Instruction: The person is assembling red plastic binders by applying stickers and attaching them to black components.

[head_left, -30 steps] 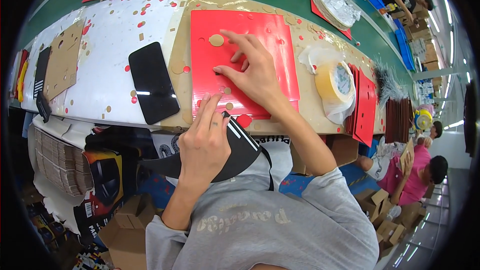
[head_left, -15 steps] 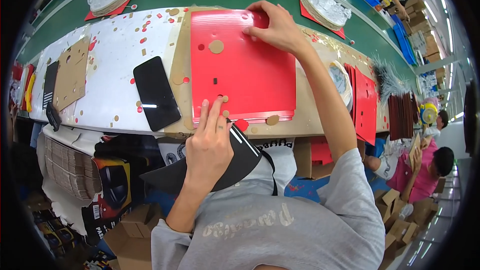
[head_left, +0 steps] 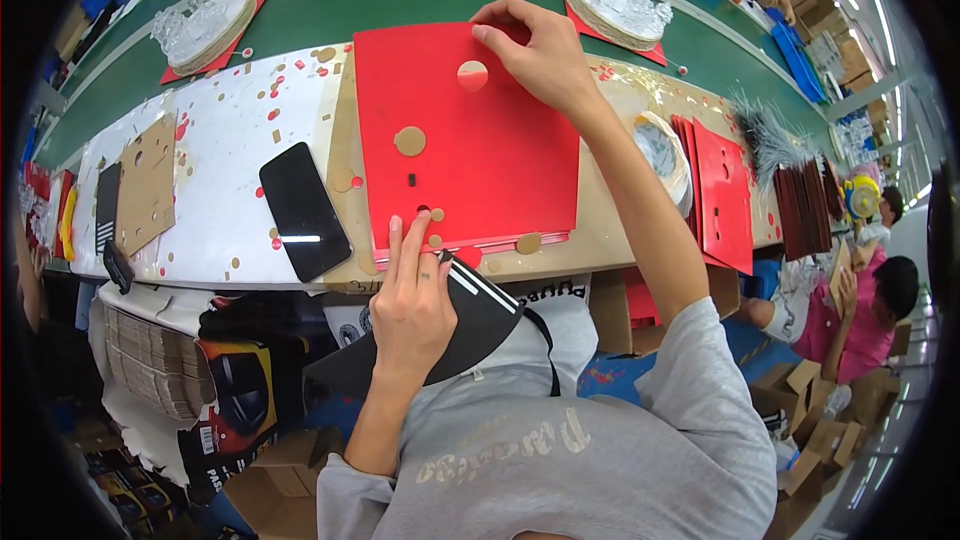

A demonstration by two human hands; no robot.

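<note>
A stack of red sheets [head_left: 520,160] lies before me on a brown-covered table. My right hand [head_left: 545,55] is at the far edge, thumb and forefinger closed on the top sheet's rim. Below those fingers shows a round spot [head_left: 472,76], part tan and part red. My left hand [head_left: 412,310] rests at the near left corner, its fingers stretched out and touching the sheet beside a small dark hole. A tan cardboard disc [head_left: 410,141] lies on the red surface, above a small dark slot [head_left: 412,180]. Smaller tan discs lie near my left fingertips.
A black phone [head_left: 305,210] lies to the left, with scattered red and tan cut-outs around it. A roll of tape [head_left: 660,160] and upright red sheets [head_left: 722,190] stand to the right. Clear plastic pieces on round boards [head_left: 205,35] sit farther back. A black cap-like piece [head_left: 470,325] is below my left hand.
My right hand has shifted from the sheet's surface to its far edge. The red surface has turned from glossy to matte, and a round spot now shows below that hand. The whole view has shifted slightly.
</note>
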